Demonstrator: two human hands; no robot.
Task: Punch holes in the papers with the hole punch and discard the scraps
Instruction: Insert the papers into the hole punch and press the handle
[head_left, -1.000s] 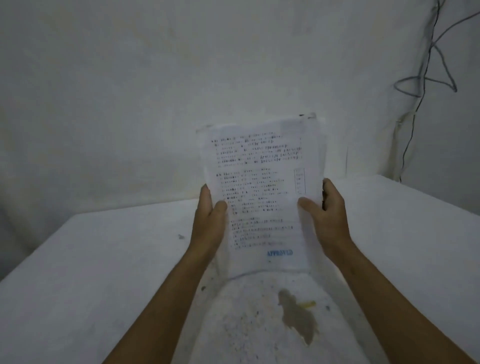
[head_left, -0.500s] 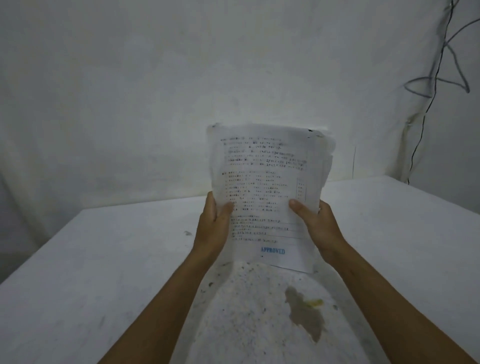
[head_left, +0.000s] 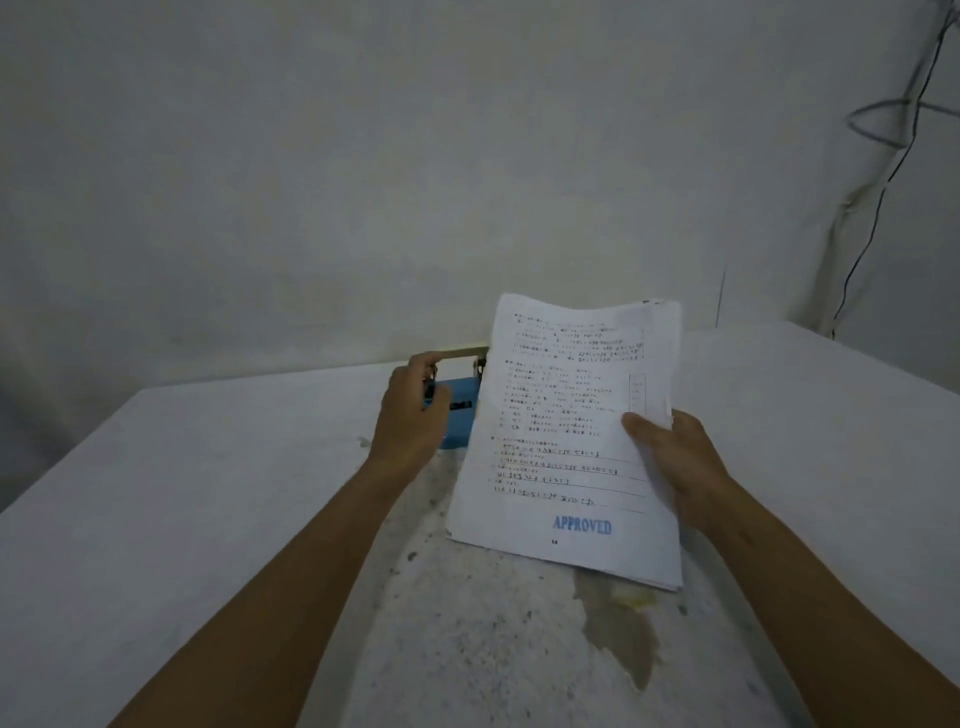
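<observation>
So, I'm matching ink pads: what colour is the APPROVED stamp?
Blue, on the papers' top sheet, clearest in the head view.

Left hand curled forward, right hand gripping, thumb up.

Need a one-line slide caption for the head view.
Right hand holds a stack of papers upright over the table while the left hand grips the blue hole punch.
</observation>
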